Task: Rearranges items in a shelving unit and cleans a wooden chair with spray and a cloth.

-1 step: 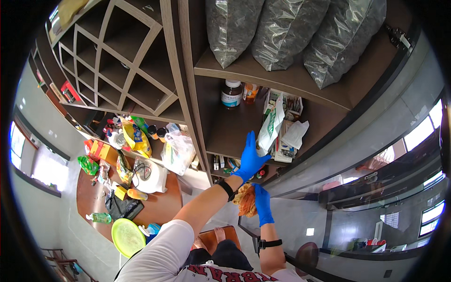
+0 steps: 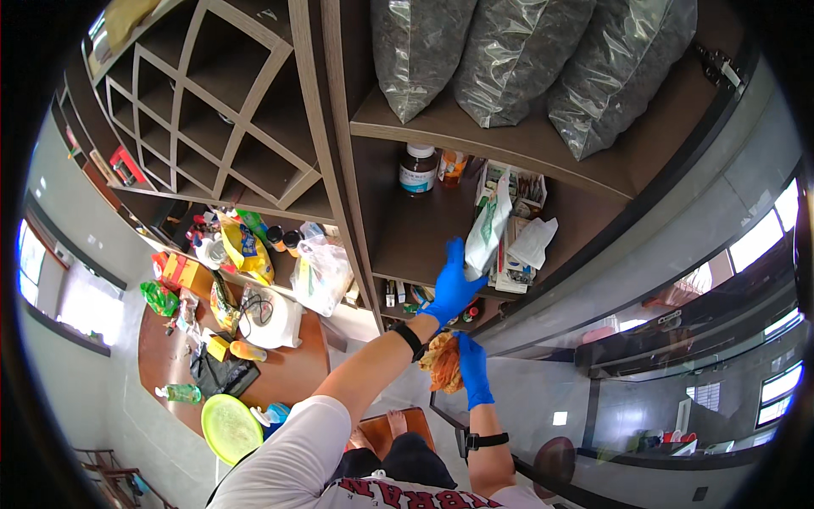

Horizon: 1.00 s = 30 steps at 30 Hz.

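Observation:
My left hand (image 2: 454, 287), in a blue glove, reaches into the middle shelf of the cabinet. Its fingers stretch upward and its thumb points right. Between them lies the near end of a white and green packet (image 2: 487, 229), which the hand seems to touch. The packet leans along an open box of small packages (image 2: 519, 188). A crumpled white packet (image 2: 533, 243) lies to its right. Lower down, my right hand (image 2: 473, 366), also gloved in blue, is closed on a bunched orange-brown cloth (image 2: 443, 363). Part of the cloth is hidden behind the fingers.
A dark jar with white lid (image 2: 418, 170) and an orange bottle (image 2: 451, 168) stand deeper on the shelf. Clear bags of dark material (image 2: 517, 59) fill the shelf above. A glass door (image 2: 543, 314) hangs at right. A cluttered wooden table (image 2: 297, 365) stands at left.
The left hand's fingers have drawn closer together and the hand has shifted slightly. The near part of the white and green packet has turned a little. The right hand stays with the cloth.

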Motion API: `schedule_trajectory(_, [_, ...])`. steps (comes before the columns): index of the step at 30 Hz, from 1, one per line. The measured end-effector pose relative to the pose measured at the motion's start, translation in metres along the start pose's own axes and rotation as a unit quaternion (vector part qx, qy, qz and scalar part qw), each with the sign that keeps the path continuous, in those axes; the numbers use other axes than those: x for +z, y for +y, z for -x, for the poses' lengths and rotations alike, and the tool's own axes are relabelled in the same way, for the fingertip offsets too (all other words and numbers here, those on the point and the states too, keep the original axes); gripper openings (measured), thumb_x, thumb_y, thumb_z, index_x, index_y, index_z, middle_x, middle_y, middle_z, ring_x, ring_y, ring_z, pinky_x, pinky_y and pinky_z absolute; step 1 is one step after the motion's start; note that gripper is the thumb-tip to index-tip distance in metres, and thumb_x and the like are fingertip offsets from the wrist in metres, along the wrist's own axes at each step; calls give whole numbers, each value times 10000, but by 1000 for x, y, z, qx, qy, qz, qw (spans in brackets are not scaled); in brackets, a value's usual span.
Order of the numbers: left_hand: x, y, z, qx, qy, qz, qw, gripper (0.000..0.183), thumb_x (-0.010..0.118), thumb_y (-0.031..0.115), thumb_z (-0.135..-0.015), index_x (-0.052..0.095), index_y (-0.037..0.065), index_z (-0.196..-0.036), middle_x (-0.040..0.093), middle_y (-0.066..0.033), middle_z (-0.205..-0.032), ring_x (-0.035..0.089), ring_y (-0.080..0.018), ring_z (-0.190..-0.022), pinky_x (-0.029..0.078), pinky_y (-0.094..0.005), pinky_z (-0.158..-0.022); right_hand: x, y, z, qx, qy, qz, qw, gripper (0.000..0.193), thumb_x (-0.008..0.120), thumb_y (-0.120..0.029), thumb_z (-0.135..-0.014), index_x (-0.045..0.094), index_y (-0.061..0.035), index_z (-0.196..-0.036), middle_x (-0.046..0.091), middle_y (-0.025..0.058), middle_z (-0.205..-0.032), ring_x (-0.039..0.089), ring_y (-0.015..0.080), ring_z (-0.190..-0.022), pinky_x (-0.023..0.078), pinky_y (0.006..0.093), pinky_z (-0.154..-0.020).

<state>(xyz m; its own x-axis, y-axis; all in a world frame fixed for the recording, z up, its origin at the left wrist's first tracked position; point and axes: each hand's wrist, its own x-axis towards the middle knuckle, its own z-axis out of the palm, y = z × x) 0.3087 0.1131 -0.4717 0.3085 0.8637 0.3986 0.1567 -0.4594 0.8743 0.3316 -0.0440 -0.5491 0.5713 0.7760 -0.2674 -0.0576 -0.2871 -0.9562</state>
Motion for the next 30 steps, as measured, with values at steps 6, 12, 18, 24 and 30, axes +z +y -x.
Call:
schedule_trajectory(6, [-17,-46,2,-85,34,85,992,537,669,100,-736,455,32,-1225,611,-214,-1010,599,-352,-933,477,-410,-770,11,9,4,-37,-28,0,999,383,525,-310,-883,622,45,-991,642,63,-896,532,107,-803,456,284,-733])
schedule_trajectory(12, [-100,-12,59,-330,-118,422,837,527,676,38,-745,463,-12,-1224,576,-110,-1123,562,-226,-994,467,-341,-835,-13,-6,-9,-101,-114,-119,981,610,472,-192,-891,188,-17,-1402,384,86,-1358,421,216,-1182,342,305,-967])
schedule_trajectory(18, [-148,-7,93,-326,-177,381,847,635,654,20,-755,365,1,-1320,459,-64,-1293,438,-212,-1176,344,-318,-998,9,-29,26,3,-157,-170,973,581,607,-222,-838,358,34,-1296,448,126,-1272,430,213,-1153,336,317,-970])
schedule_trajectory(24, [-159,-14,98,-347,-184,519,759,615,643,225,-816,362,32,-1327,465,-74,-1287,444,-220,-1173,331,-344,-1015,26,-36,47,28,-47,-227,972,321,628,-238,-835,573,46,-973,595,68,-956,519,133,-849,419,283,-768])
schedule_trajectory(30, [-137,-25,116,-378,-45,551,743,565,633,245,-829,402,32,-1298,510,-89,-1231,504,-235,-1091,394,-346,-957,30,-55,68,-194,5,166,967,253,684,-210,-793,600,26,-830,554,55,-587,512,121,-550,408,279,-502])
